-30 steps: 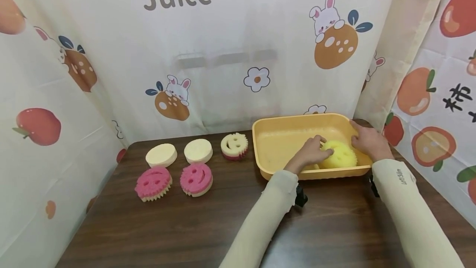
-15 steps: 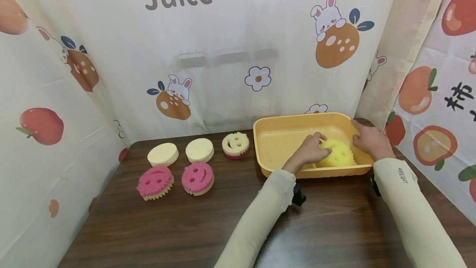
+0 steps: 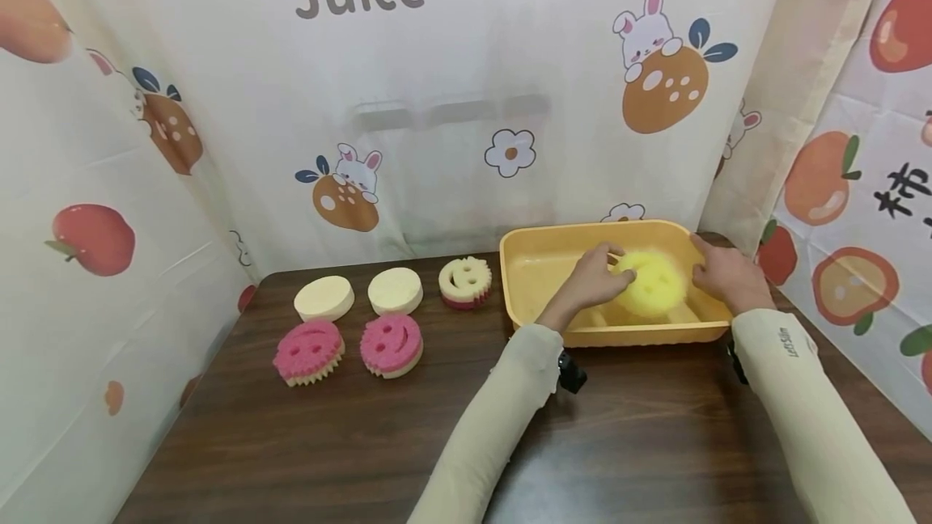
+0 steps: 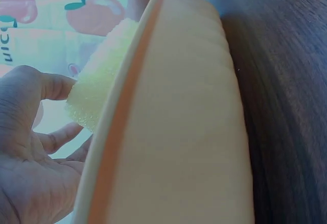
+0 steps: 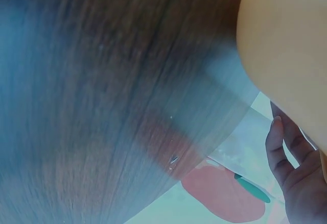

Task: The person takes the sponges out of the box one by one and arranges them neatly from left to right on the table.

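Observation:
My left hand [image 3: 595, 280] pinches a yellow smiley-face sponge [image 3: 653, 285] between thumb and fingers, over the right part of a yellow plastic tray [image 3: 539, 334]. In the left wrist view the sponge [image 4: 99, 76] shows partly above the tray rim [image 4: 115, 112], with the fingertips at its edge. At the tray's right end my right hand [image 3: 731, 275] grips the rim; the right wrist view has its fingers [image 5: 276, 147] against the outer wall. The sponge is motion-blurred in the head view.
Left of the tray on the dark wooden table [image 3: 328, 443] lie a cream smiley sponge with a pink underside [image 3: 466, 281], two pink smiley sponges [image 3: 309, 350] and two plain cream discs [image 3: 324, 297]. Printed curtains [image 3: 451, 47] stand behind and at both sides.
The yellow sponge has risen from the tray floor and shifted a little left in my left hand. My right hand stays on the tray rim. The head view has shifted slightly.

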